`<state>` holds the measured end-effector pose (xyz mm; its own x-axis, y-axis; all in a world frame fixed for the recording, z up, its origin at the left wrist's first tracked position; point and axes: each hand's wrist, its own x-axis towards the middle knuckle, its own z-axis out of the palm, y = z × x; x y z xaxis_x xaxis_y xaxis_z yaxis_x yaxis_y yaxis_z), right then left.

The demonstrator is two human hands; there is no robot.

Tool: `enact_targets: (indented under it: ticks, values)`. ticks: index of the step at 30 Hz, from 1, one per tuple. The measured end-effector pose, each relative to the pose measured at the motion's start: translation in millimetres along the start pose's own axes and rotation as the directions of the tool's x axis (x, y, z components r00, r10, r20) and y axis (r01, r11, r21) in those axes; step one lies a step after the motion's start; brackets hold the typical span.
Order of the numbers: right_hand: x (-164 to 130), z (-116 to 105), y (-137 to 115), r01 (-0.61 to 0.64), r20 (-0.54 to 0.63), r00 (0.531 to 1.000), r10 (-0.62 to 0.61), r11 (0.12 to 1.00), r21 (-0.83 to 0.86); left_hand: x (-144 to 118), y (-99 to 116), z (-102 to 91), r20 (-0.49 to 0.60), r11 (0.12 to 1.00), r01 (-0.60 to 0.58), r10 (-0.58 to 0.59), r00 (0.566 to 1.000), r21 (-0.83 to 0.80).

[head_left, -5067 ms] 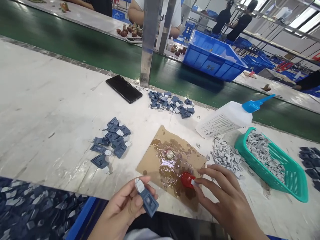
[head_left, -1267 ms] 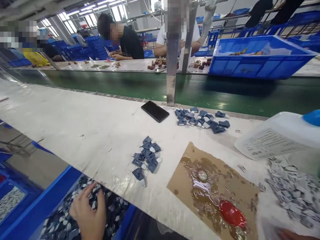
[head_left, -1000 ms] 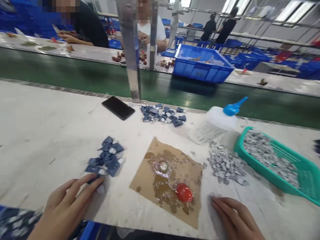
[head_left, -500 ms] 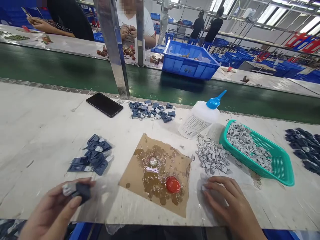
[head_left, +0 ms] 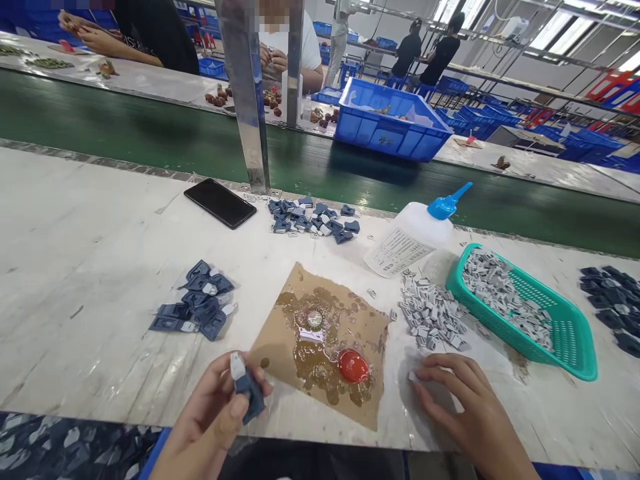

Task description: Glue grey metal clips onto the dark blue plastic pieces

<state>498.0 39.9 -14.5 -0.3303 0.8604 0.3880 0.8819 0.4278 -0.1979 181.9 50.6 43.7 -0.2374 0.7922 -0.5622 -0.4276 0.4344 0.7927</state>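
Between the thumb and fingers of my left hand (head_left: 215, 407) is a dark blue plastic part (head_left: 249, 393) with a light grey piece (head_left: 237, 365) at its upper end. My right hand (head_left: 457, 400) rests low over the table, its thumb and forefinger pinching a small grey plastic piece (head_left: 413, 377). Just beyond it lies a heap of grey plastic clips (head_left: 433, 310). The brown cardboard sheet (head_left: 280, 333), wet with clear liquid, lies between my hands. On it are a red round cap (head_left: 353, 366) and a small round disc (head_left: 315, 320). Several blue parts (head_left: 203, 300) lie beyond my left hand.
A green basket (head_left: 575, 347) of grey clips stands at right, beside a white bottle (head_left: 413, 233) with a blue nozzle. A phone (head_left: 220, 202) and more blue parts (head_left: 313, 219) lie farther back. A metal post (head_left: 247, 113) rises before the green conveyor belt (head_left: 150, 130), which carries a blue crate (head_left: 390, 130).
My left hand has moved right to the cardboard's near left corner, tilting the blue part so its grey end points up. My right hand has barely moved. The view has shifted slightly.
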Motion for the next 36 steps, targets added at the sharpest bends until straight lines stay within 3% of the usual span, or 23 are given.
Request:
enact_targets:
  ticks: [6,10,14,20,25,31,36]
  values:
    - [8.6,-3.4,0.6,0.119,-0.009,0.993,-0.119,0.992,-0.039,1.7,-3.2,5.3,0.127,0.947,0.256,-0.235,0.964,-0.195]
    - [12.2,-1.6,1.1,0.165,-0.025,0.986,-0.166,0.985,-0.059,1.2,-4.4,6.2,0.236,0.928,0.297,-0.244,0.94,-0.224]
    - [11.7,0.0,1.6,0.195,-0.018,0.98,-0.197,0.979,-0.063,-1.8,-4.4,5.9,0.267,0.921,0.325,-0.264,0.927,-0.217]
    - [32.0,-14.0,-29.0,0.149,-0.055,0.987,-0.151,0.988,-0.044,-0.4,-7.7,2.8,0.246,0.927,0.291,-0.232,0.941,-0.238]
    - [64.2,-13.1,-61.9,0.201,-0.033,0.979,-0.2,0.978,0.046,-1.0,-10.9,1.2,0.235,0.941,0.242,-0.186,0.954,-0.238]
    - [77.4,-3.0,-64.4,0.238,0.073,0.968,-0.24,0.971,0.032,0.4,-19.9,-4.1,0.277,0.954,0.139,-0.063,0.959,-0.265]
    - [79.7,-2.8,-62.5,0.253,0.132,0.959,-0.252,0.967,0.009,2.3,-19.9,-7.3,0.268,0.953,0.145,-0.071,0.961,-0.268]
